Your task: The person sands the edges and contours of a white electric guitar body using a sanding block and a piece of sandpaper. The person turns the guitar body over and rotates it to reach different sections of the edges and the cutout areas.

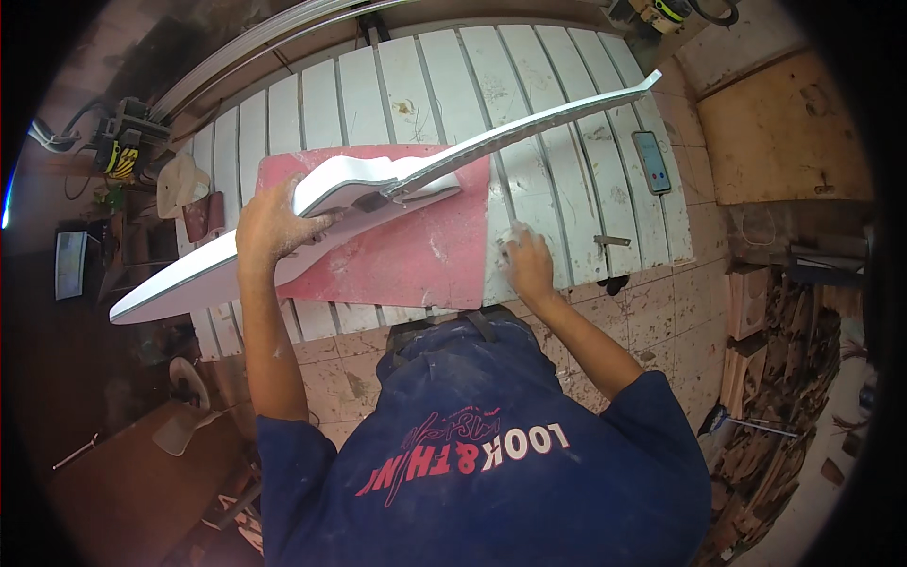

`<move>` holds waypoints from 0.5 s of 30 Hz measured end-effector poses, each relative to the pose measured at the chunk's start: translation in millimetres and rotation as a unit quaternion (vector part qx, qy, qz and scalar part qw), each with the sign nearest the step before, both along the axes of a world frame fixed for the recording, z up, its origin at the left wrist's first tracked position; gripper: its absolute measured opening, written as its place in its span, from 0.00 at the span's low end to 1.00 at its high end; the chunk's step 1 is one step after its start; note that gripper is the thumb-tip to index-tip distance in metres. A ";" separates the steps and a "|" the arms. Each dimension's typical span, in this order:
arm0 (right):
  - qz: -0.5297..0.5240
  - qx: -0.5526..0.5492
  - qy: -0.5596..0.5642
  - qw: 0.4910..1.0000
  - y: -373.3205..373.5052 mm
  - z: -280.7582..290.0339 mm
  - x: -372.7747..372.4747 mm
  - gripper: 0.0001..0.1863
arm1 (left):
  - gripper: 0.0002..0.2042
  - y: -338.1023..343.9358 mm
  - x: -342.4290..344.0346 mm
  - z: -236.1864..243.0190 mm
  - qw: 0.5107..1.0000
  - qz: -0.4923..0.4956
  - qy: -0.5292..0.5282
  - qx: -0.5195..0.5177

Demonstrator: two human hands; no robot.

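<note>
A white guitar-shaped piece [179,283] with a long thin neck is held tilted on its edge over a pink mat [416,265] on the slatted white table [425,85]. My left hand [274,222] grips the body, fingers wrapped over its upper edge. My right hand [529,265] is near the mat's right edge, below the neck and apart from it, fingers curled at a small pale patch that I cannot make out.
A phone [651,162] and a small metal strip [612,241] lie on the table's right. A pale cap-like item [179,180] is at the left. Machinery [123,142] stands beyond that side. Stacked wood offcuts [765,454] fill the lower right.
</note>
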State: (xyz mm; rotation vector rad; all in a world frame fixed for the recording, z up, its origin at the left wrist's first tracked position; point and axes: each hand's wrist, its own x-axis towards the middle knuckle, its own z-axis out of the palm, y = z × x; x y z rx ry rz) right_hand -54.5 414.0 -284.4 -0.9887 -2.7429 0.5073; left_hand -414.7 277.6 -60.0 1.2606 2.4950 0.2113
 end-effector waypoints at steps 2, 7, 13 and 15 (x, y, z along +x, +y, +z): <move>0.017 0.027 0.017 0.999 -2.6 4.7 -2.7 0.17 | 0.36 1.2 3.1 5.1 1.000 0.004 0.013 -0.017; 0.007 -0.048 -0.062 0.997 -11.6 5.5 -1.5 0.16 | 0.38 -2.6 0.8 0.2 0.999 0.011 0.025 -0.031; 0.020 0.048 -0.050 0.997 -8.1 -2.4 -7.5 0.17 | 0.42 -5.4 -6.1 -5.9 0.999 0.002 0.010 -0.030; -0.037 0.043 0.004 0.998 -7.1 -9.7 -8.0 0.14 | 0.43 -0.2 -1.4 2.5 0.999 0.008 -0.025 -0.018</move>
